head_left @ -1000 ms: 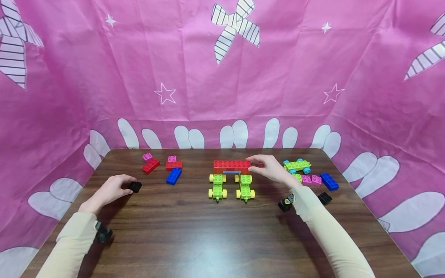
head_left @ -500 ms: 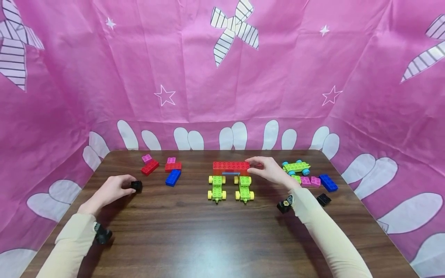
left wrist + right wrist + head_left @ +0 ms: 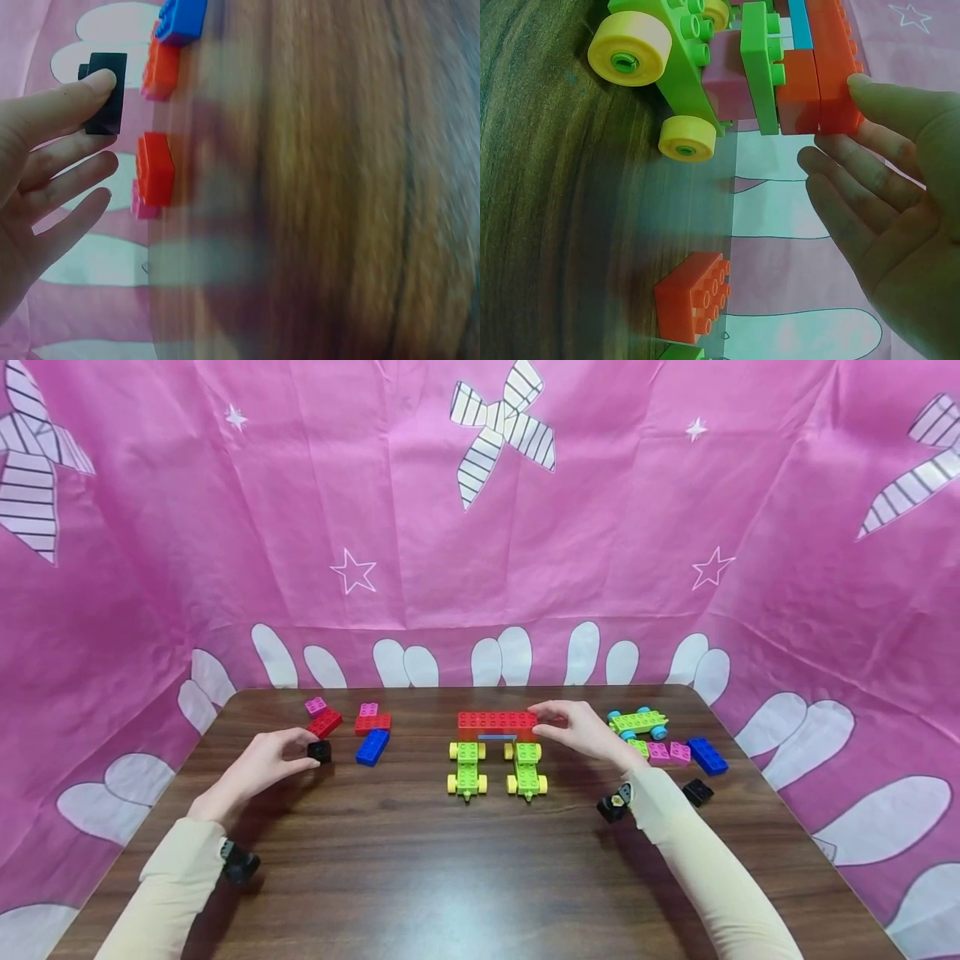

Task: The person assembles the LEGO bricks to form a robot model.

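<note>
A brown wood-grain table (image 3: 390, 860) has two pink bricks (image 3: 316, 706), two red bricks (image 3: 325, 723) and a blue brick (image 3: 372, 747) at far left. Towards the far middle, two lime cars (image 3: 467, 772) stand side by side on yellow wheels (image 3: 686, 139). Farther right are another red brick (image 3: 681, 304), a turquoise-wheeled lime base (image 3: 637, 722), a lime brick (image 3: 638, 748), two more pinks (image 3: 657, 752), another blue (image 3: 707, 756) and a black piece (image 3: 698, 792).

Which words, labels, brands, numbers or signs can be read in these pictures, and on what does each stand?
No readable text.
Pink cloth: printed bows, stars and ovals, nothing legible.
Black block, long red block: nothing legible.
Left wrist camera, right wrist camera: any marking is too small to read.
</note>
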`<move>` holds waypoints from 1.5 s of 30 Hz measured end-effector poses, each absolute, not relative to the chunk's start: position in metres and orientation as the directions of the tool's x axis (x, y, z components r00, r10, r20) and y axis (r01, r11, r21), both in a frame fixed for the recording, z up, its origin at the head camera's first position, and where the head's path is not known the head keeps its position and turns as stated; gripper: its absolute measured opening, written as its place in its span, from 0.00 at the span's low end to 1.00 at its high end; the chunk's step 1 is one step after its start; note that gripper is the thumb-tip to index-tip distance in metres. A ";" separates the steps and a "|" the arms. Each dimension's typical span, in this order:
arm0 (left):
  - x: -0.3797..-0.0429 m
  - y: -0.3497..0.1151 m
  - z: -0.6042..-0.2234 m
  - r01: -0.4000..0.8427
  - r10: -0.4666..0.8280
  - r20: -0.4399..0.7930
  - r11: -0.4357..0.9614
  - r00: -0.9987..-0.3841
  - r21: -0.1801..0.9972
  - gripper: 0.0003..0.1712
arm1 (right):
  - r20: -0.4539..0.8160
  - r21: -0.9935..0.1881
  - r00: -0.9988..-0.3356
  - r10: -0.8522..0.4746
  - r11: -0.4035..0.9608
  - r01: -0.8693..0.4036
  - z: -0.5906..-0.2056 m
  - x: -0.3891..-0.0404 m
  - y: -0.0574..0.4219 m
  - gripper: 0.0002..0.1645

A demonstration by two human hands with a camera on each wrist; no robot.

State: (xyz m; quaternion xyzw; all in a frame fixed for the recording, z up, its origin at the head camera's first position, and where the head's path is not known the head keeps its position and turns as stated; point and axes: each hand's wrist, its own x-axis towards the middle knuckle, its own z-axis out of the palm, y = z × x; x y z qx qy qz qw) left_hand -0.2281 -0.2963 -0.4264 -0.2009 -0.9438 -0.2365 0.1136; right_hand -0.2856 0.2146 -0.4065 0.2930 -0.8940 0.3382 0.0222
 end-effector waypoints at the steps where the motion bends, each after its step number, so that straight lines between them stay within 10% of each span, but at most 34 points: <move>1: -0.229 -0.294 -0.426 0.435 0.327 0.310 0.804 -0.893 0.406 0.20 | 0.236 -0.592 -0.828 -0.509 0.600 -0.538 -0.407 -0.285 0.215 0.23; 45: -0.257 -0.192 -0.407 0.486 0.372 0.321 0.556 -0.871 0.674 0.18 | 0.241 -0.579 -0.831 -0.501 0.613 -0.538 -0.409 -0.285 0.216 0.22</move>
